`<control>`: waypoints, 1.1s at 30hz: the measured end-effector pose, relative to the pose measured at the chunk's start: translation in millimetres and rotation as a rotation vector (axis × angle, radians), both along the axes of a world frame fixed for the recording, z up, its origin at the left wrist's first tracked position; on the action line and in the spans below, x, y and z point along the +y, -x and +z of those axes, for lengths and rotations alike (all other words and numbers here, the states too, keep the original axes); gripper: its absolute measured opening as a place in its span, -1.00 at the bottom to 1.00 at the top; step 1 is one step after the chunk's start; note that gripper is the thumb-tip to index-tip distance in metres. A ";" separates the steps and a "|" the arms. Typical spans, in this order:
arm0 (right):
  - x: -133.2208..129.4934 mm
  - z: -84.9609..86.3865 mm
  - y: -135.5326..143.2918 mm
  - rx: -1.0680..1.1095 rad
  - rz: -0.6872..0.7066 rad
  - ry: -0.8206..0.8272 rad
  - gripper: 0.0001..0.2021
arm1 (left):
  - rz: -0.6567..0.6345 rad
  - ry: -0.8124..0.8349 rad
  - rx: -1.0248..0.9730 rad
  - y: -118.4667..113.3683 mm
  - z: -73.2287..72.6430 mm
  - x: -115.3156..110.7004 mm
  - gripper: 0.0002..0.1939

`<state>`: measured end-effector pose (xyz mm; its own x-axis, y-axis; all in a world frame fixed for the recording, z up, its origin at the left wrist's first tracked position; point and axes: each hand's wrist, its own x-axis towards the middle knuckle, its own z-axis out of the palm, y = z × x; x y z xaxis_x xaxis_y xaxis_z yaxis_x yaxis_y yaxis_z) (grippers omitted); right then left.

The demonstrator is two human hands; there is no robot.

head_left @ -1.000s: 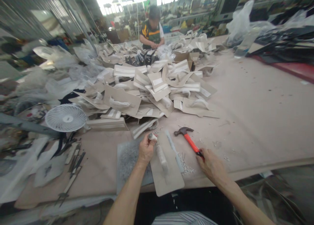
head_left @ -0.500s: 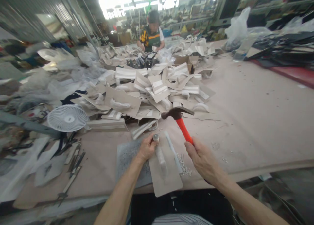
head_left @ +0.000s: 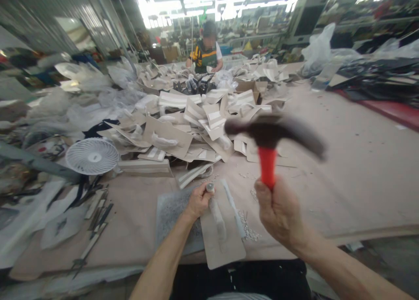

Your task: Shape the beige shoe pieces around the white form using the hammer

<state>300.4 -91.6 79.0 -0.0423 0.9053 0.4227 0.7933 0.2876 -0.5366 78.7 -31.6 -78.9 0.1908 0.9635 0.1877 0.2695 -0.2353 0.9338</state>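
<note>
My right hand (head_left: 281,210) is wrapped round the red handle of a claw hammer (head_left: 267,158), held up high with its dark head blurred. Below it and to the left, my left hand (head_left: 198,200) grips a short metal punch (head_left: 210,187) whose round top faces up. That punch stands over the far end of a beige panel (head_left: 233,245) with a plastic-wrapped handle (head_left: 218,223) along its middle. What lies under the punch's lower end is hidden by my fingers. The panel rests partly on a grey, scuffed slab (head_left: 175,213). Small metal rivets (head_left: 249,233) lie scattered beside the panel.
A large heap of similar beige panels (head_left: 173,136) covers the table beyond. On the left are a white fan (head_left: 93,156) and several metal strips (head_left: 94,236). Dark sheets lie on a red board (head_left: 382,110) at right. A person (head_left: 206,56) works across the table.
My right hand has raised the hammer upward, to the right and closer to the camera. My left hand still holds the punch on the panel. The view has shifted slightly.
</note>
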 end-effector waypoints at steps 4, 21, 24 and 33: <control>-2.5 -43.6 -6.7 -0.373 0.189 0.401 -0.79 | -0.017 0.003 0.004 1.2 -6.8 0.9 -0.84; -13.9 -91.4 30.4 -0.627 0.706 0.028 -0.61 | 0.085 0.113 -0.160 -2.7 -7.9 2.1 -0.69; -15.3 -86.3 54.9 -0.700 0.773 0.019 -0.85 | 0.169 0.191 -0.309 -2.6 -0.4 5.2 -0.62; -10.9 -88.4 67.0 -0.550 0.237 0.359 -0.83 | 0.338 -0.164 -0.269 21.4 103.5 -13.8 -0.65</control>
